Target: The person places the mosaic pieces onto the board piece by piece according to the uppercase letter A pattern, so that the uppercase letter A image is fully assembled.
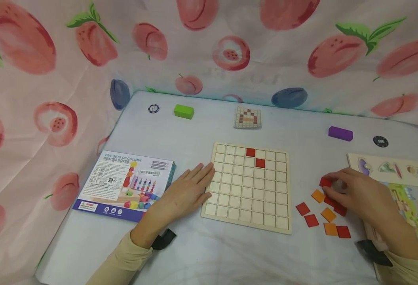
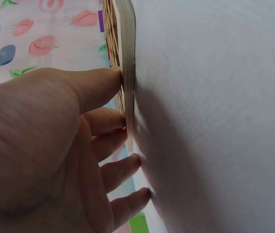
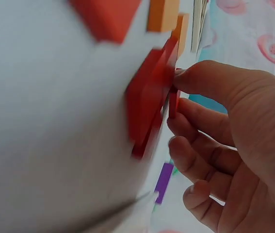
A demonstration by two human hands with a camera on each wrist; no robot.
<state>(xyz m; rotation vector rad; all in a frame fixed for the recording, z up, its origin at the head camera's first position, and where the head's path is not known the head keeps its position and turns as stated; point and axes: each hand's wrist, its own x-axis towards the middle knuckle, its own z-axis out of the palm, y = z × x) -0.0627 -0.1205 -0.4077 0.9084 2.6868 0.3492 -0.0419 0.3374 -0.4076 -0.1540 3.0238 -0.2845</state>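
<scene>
A square wooden grid board lies mid-table, with one red tile in its top row and another red tile one row lower, a column to the right. My left hand rests at the board's left edge; its fingers are extended, and in the left wrist view the thumb touches the board's side. To the right of the board, my right hand pinches a red tile between thumb and fingers. Loose red tiles and orange tiles lie below it, several of them overlapping.
A boxed bead set lies at left. Behind the board is a small pattern card, with a green block and a purple block to its sides. Two round chips lie farther out. An illustrated board sits under the right forearm.
</scene>
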